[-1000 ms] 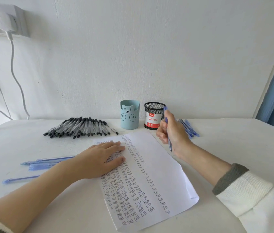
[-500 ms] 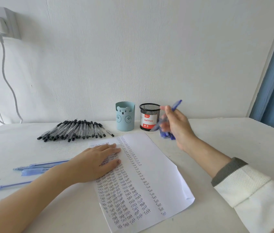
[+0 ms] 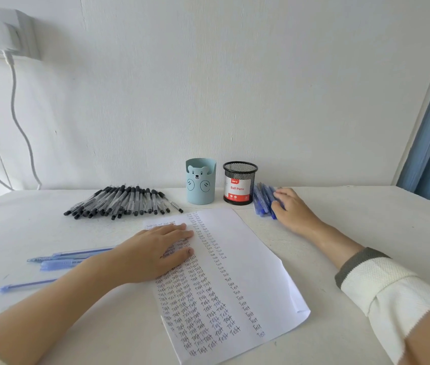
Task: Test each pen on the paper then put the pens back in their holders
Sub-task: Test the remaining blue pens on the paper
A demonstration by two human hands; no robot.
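Down from mid-air, the right hand (image 3: pixel 291 209) rests on the blue pens (image 3: pixel 262 201) piled beside the mesh holder (image 3: pixel 239 184); whether it pinches one, I cannot tell. Left hand (image 3: pixel 155 252) lies flat on the paper (image 3: pixel 248 259). Light, likely slick barrels: best pinched mid-barrel.

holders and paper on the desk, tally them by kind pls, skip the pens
light blue bear holder: 1
black mesh holder: 1
sheet of paper: 1
total: 3
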